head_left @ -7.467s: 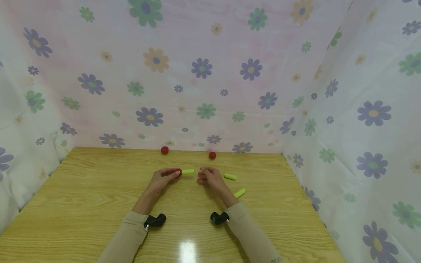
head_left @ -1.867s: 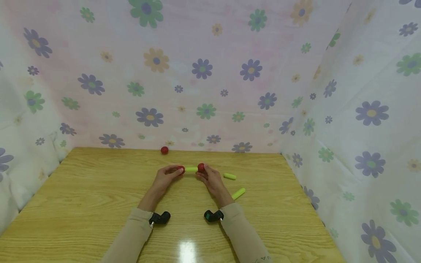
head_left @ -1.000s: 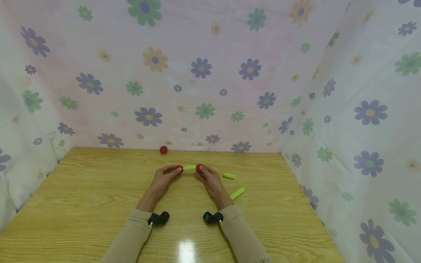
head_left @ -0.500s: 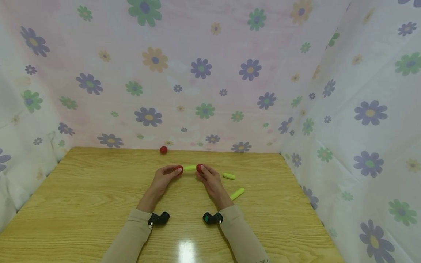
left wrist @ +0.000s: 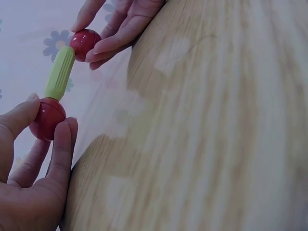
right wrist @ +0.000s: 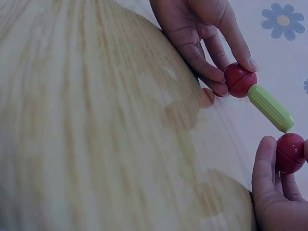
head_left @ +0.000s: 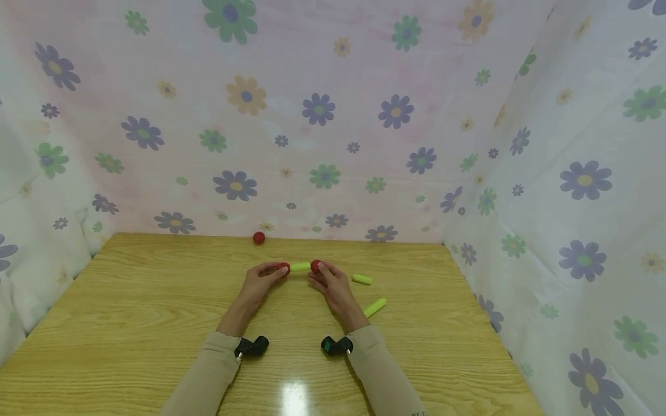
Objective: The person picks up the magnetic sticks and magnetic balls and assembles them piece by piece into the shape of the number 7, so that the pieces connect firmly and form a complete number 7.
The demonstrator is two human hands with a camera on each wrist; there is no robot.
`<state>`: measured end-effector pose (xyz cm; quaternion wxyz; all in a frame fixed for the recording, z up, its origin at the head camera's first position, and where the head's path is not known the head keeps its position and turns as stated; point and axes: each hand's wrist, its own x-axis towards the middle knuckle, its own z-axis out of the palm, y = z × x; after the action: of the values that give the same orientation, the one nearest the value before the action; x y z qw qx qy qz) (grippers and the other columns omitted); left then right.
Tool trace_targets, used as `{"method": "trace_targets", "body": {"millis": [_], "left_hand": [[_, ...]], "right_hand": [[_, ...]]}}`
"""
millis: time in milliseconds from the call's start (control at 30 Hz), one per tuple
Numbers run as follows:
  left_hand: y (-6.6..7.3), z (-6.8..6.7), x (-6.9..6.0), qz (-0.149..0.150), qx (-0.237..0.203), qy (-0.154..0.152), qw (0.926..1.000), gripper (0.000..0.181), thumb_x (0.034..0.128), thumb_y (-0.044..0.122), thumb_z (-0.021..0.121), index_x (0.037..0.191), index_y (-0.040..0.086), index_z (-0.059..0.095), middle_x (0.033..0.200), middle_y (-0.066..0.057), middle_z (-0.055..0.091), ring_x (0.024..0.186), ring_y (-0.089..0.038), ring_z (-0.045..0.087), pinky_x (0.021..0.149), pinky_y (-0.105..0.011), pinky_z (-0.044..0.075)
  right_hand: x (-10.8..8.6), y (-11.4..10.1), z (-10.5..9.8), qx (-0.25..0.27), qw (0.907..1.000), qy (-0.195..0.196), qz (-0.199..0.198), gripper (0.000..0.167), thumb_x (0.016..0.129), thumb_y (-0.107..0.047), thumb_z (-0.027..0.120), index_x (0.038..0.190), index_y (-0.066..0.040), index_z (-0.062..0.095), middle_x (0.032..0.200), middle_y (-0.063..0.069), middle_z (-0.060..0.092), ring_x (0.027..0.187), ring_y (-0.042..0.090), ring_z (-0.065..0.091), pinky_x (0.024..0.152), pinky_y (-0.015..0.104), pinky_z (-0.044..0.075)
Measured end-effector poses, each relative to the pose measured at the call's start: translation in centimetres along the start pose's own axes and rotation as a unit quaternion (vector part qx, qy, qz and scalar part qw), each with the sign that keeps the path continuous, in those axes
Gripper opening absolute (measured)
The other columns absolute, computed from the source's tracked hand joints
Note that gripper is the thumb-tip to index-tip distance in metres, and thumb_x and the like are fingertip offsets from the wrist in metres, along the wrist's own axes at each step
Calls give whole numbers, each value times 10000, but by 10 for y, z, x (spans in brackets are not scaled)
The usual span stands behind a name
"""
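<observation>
Left of the table's middle, my left hand pinches a glossy red ball between thumb and fingers. A ribbed yellow-green stick reaches from that ball toward a second red ball, which the thumb and fingers of my right hand pinch. The stick's right tip meets this second ball, or nearly so; the right wrist view shows only a narrow point between them. Stick and balls form a line held just off the tabletop. Each ball has a thin seam around it.
A third red ball sits at the table's back edge. Right of my right hand lie a short yellow-green stick and a longer-looking one, partly behind my forearm. Flowered cloth encloses the wooden table.
Earlier my right hand held nothing and a red ball stood at the back right; now that ball is in my right hand at the stick's end. Over the last second almost nothing moves.
</observation>
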<state>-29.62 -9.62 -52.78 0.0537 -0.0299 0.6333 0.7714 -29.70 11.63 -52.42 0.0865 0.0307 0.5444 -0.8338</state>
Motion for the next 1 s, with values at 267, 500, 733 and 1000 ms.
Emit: {"method": "trace_targets", "body": {"millis": [267,500,733,1000], "left_hand": [[-1,1,0,76,69,16,9999,401,945,102,740,1282,-78,617,1040,-43,697,897,-119,698,834,-242,583],[2,2,-4,128,689,189,9974,394,931,180,771,1255,-18,667,1054,-33,690,909,-112,638,774,-192,532],[2,3,-6,139,853,254,9959,391,924,186,779,1251,-3,678,1078,-42,690,921,-110,624,766,-190,520],[1,3,-5,204,862,253,9957,394,924,202,781,1242,-8,681,1056,-41,693,906,-111,628,756,-187,523]], "right_hand": [[1,1,0,127,9999,22,-65,439,1070,-150,542,1441,74,469,1183,114,625,970,122,702,911,256,566],[1,2,-1,138,9998,61,-142,468,1061,-155,566,1455,75,460,1169,106,629,948,118,699,883,239,570],[-1,1,-1,93,9997,94,-198,466,1059,-151,569,1453,78,470,1119,80,644,915,100,698,861,230,573],[-2,0,0,97,9998,37,-198,465,1061,-144,564,1455,85,468,1092,57,655,916,89,697,864,226,570]]}}
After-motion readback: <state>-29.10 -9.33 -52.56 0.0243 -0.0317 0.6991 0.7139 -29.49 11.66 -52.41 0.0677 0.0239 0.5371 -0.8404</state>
